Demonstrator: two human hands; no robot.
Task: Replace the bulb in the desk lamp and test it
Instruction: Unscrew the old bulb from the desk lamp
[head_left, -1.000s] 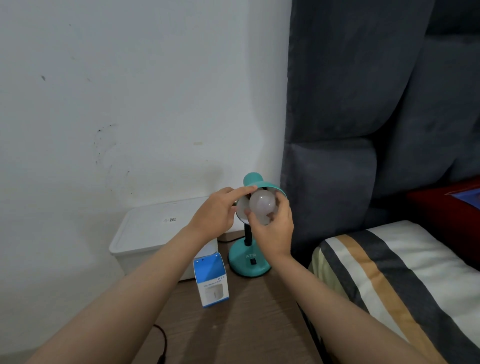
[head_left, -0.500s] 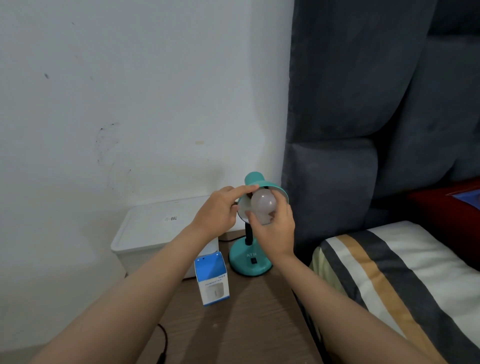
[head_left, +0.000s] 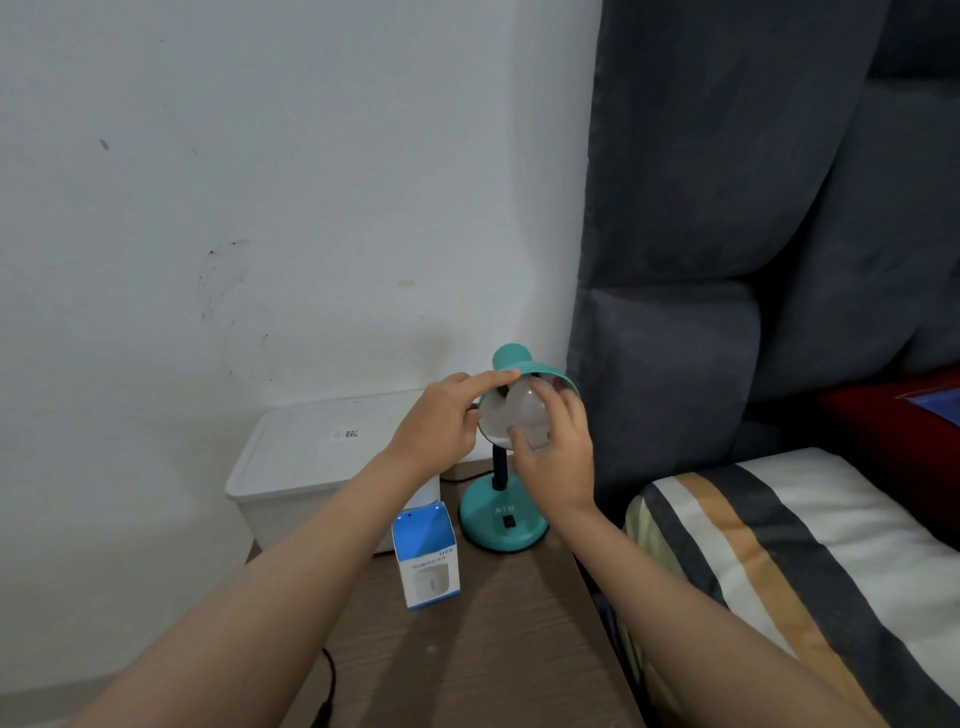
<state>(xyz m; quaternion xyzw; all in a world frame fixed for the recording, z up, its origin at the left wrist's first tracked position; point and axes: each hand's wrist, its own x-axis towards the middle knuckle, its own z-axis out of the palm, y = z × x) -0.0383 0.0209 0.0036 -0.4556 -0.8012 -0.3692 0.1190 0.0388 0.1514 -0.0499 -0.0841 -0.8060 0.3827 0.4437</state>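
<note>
A teal desk lamp (head_left: 503, 525) stands on the wooden bedside table (head_left: 493, 649), its shade (head_left: 540, 371) tilted toward me. A frosted white bulb (head_left: 527, 410) sits inside the shade. My right hand (head_left: 558, 457) cups the bulb, thumb on its lower side and fingers over its right side. My left hand (head_left: 441, 421) steadies the shade at its left rim, index finger stretched along the top edge. The bulb's base and the socket are hidden inside the shade.
A small blue-and-white box (head_left: 427, 558) stands on the table left of the lamp base. A white lidded bin (head_left: 311, 457) sits behind it against the wall. A black cable (head_left: 328, 680) trails off the table front. A grey headboard (head_left: 701, 312) and striped bedding (head_left: 779, 545) lie to the right.
My right hand's fingers have shifted around the bulb, the thumb now lower on it. My left hand still holds the shade's rim. The lamp has not moved.
</note>
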